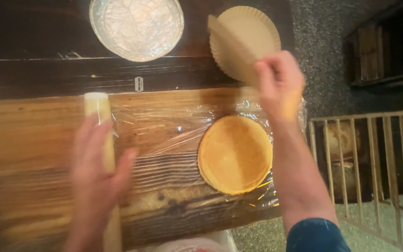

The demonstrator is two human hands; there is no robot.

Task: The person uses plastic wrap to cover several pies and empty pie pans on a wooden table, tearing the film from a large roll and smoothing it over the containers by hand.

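We see the left hand (96, 172) lying blurred over a roll of cling film (102, 140), its thumb spread off to the right and the fingers reaching up along the tube; whether they grip it tightly we cannot tell. From the roll a sheet of clear film (164, 135) stretches rightward across the wooden board (29, 135), and on that film sits a round golden pie crust (235, 155), near the board's right edge. The right hand (280, 84) is raised just above and beyond the crust — its fingers pressed together, pinching the lower edge of a fluted paper liner (243, 39) that stands tilted, one flap folded forward. A blue sleeve (316, 235) shows at the right forearm. On the dark surface beyond the board, a round foil pan (136, 27) rests well apart from the crust — to the left of the paper liner. A wooden rack (374, 158) stands to the right, on the speckled floor (323, 32).
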